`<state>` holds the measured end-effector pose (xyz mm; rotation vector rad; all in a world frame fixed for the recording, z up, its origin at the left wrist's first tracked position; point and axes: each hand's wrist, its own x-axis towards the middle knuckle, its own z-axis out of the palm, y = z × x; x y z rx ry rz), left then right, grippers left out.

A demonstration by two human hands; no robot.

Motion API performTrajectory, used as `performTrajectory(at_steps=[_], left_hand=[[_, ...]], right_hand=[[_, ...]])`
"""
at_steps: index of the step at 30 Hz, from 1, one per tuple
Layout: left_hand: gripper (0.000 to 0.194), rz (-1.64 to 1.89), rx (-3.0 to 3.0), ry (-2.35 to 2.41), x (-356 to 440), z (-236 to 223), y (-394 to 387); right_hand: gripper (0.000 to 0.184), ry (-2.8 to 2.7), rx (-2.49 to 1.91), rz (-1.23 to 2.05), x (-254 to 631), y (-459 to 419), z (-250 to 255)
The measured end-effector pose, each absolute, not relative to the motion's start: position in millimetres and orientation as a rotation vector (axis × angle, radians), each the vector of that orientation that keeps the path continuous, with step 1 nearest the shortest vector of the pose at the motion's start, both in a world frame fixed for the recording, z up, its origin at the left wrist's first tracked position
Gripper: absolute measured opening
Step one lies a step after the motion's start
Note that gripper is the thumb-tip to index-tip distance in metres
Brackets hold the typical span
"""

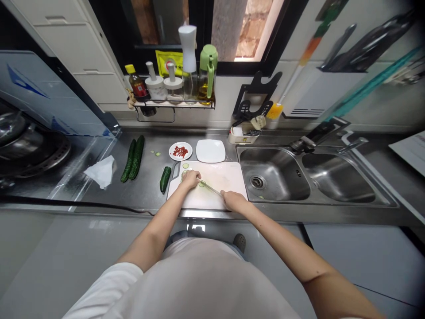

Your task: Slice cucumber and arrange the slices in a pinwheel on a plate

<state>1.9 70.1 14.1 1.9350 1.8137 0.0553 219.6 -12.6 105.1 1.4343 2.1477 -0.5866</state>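
On a white cutting board at the counter's front edge, my right hand grips the handle of a knife, its blade pointing left. A thin cucumber slice is at the blade's far end, close to my left fingertips. My left hand is over the board's left part with its fingers curled together; whatever they hold is hidden. Several pale slices show partly beneath it, and another cucumber slice lies just beyond. A cut piece of cucumber rests left of the board.
Two whole cucumbers and a crumpled white tissue lie to the left. Behind the board stand a plate of chopped red pieces and a square white plate. A double sink adjoins on the right; a condiment shelf hangs above.
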Motion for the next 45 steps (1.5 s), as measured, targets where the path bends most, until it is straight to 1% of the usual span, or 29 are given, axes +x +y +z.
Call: performTrajectory(at_steps=[12,31,39,45], left_hand=[[0.016,0.06,1.922,1.815,3,17,69],[0.014,0.059,1.923,1.812,3,20,68],[0.013,0.071,1.917,1.81,3,21,67],[0.015,0.074,1.92,1.81,2,19,67]], right_hand=[[0.036,2.154,1.425,-0.588,217,-12,106],[0.028,2.135,1.478,-0.627,237,-27,101],[0.023,2.19,1.64,-0.669,247,-38,84],[0.027,2.161,2.076,-0.772,251,-36,69]])
